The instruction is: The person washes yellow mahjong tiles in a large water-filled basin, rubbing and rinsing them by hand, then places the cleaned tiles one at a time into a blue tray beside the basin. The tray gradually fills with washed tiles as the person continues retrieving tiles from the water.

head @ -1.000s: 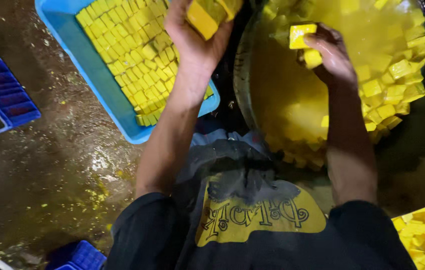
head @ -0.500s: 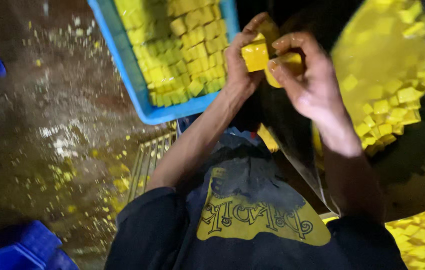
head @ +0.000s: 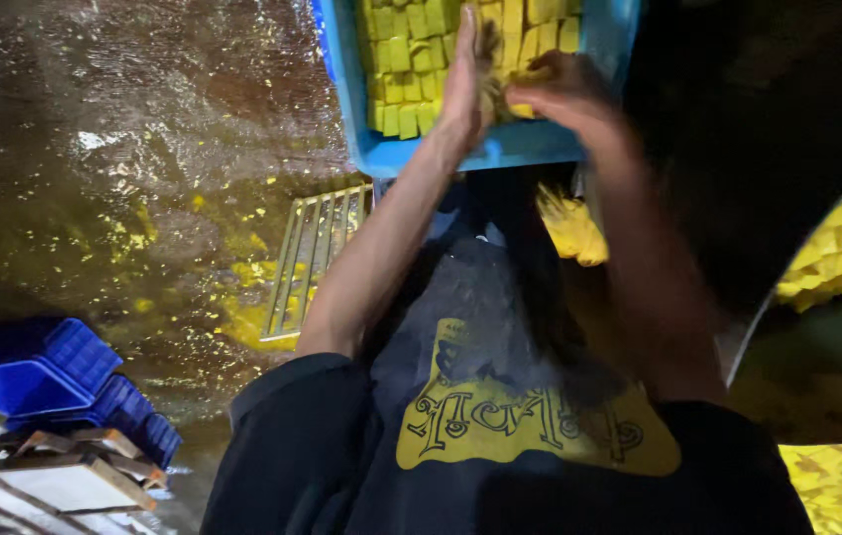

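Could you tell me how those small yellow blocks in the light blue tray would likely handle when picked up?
The yellow blocks are small and flat-sided, so they probably stack without rolling. The wet floor strewn with yellow crumbs suggests they are slippery and crumble easily. Both hands, left hand and right hand, work at the tray.

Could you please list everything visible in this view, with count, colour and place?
Light blue plastic tray: one, top centre, under both hands.
Yellow cube pieces: many, in rows in the tray; more at right edge and bottom right.
Metal floor grate: one, pale, centre left.
Wet floor: dark, yellow-flecked, left.
Dark blue plastic crates: a few, stacked, lower left.
Wooden frame: one, bottom left.
Dark shirt: one, yellow print, bottom centre.
Left hand: flat on the cubes.
Right hand: blurred, over the cubes.
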A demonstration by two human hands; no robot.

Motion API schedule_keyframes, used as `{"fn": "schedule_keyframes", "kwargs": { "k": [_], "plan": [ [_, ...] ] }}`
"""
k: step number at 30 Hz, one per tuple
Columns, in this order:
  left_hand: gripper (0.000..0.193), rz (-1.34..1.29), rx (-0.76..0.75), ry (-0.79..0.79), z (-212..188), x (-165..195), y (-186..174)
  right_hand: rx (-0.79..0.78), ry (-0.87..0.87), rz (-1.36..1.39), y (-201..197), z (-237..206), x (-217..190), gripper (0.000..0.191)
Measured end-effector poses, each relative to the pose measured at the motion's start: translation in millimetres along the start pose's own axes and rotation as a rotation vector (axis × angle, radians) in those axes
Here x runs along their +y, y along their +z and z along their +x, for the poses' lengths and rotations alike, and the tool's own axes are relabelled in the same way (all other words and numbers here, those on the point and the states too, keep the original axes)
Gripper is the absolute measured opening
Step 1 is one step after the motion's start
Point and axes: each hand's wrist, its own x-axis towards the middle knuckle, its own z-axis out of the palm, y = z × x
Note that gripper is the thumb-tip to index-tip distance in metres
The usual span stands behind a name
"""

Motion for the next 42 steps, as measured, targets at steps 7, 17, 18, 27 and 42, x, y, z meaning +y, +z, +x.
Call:
{"fn": "schedule_keyframes", "kwargs": {
  "k": [7,17,18,27,42],
  "plan": [
    [0.045,1.262,-0.028,0.409,36,-47,-82,0.288,-0.13,-0.649,70,39,17,0.122],
    [0.045,1.962,-0.361,0.818,-5,-22,-26,0.315,-0.535,0.426,-20,-130,31,0.056],
    [0.061,1.901,-0.149,0.816,-14,-16,5,0.257,-0.6,0.545,-33,-169,34,0.054],
    [0.043,1.354,-1.233,0.981,-136,-94,353,0.93,0.093,0.507,-128,-293,273,0.042],
    [0.038,2.35,-1.195,0.46,-12,-313,269,0.355,0.24,0.154,-80,-171,433,0.044]
  ]
}}
